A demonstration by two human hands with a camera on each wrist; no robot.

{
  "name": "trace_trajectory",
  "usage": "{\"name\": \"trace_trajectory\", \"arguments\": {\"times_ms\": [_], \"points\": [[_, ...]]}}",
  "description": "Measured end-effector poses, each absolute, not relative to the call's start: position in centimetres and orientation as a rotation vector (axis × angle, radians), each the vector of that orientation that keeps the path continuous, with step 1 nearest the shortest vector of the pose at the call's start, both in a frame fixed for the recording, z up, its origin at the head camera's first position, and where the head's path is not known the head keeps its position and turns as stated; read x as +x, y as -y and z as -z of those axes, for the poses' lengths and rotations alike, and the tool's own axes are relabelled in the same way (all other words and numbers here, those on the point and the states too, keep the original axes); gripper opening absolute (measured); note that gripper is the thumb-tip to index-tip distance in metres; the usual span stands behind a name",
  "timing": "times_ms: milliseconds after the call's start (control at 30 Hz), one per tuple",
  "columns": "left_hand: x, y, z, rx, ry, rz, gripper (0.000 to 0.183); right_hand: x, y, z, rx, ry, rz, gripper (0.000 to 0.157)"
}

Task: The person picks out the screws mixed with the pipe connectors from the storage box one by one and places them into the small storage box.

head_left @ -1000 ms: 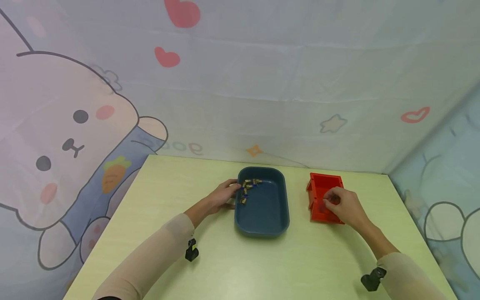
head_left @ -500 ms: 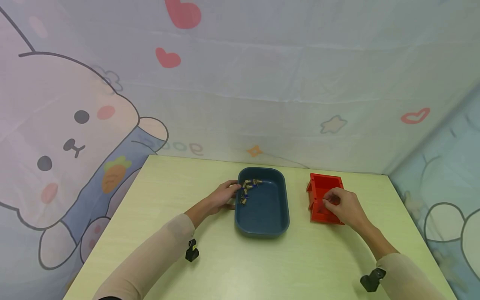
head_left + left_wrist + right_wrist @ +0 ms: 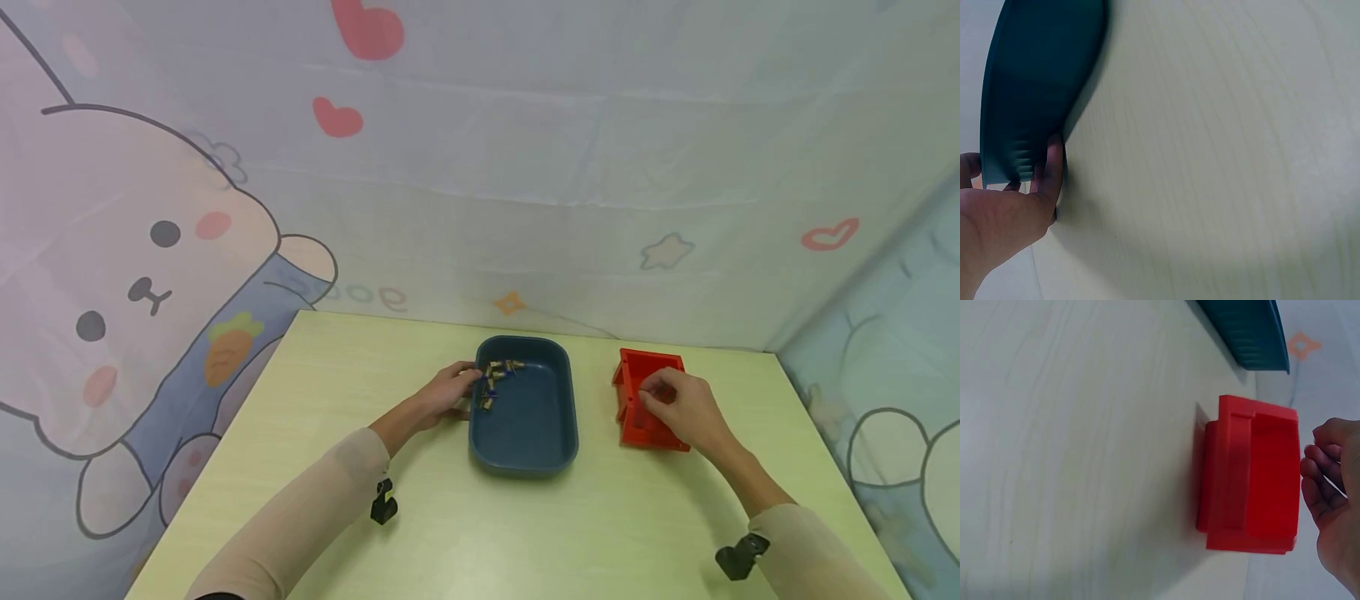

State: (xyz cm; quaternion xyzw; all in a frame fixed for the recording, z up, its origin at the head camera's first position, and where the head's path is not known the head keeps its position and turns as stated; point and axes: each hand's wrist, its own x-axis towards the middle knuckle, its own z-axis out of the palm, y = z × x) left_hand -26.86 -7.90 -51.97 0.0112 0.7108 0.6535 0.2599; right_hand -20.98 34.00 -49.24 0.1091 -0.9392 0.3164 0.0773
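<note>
Over the red bin (image 3: 1233,478), the right hand (image 3: 688,408) hangs with its fingers curled and thumb and forefinger close together; I cannot tell whether anything sits between the tips. Left of the bin on the surface (image 3: 465,533), and apart from it, stands the blue tray (image 3: 525,437), its small brass-coloured pieces (image 3: 498,375) lying against the left wall toward the far end. Beside them the left hand (image 3: 448,390) grips that wall, thumb at the rim and fingers on the outside. For good handling, I would keep that grip just firm enough to steady the tray without tilting it, since the pieces look likely to roll. The right hand would do best working with fingertips only, staying low over the bin's mouth and clear of its rim.
</note>
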Motion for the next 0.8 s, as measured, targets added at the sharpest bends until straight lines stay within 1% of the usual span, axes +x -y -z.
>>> {"name": "trace_trajectory", "arguments": {"times_ms": [333, 800], "points": [[-27.0, 7.9, 52.3, 0.025, -1.933, -1.771, 0.056, -21.9, -30.8, 48.1, 0.494, 2.69, -1.043, 0.006], [-26.9, 7.7, 51.8, 0.019, -1.93, -1.775, 0.055, -23.8, -26.5, 47.4, 0.548, 2.673, -1.184, 0.005]]}}
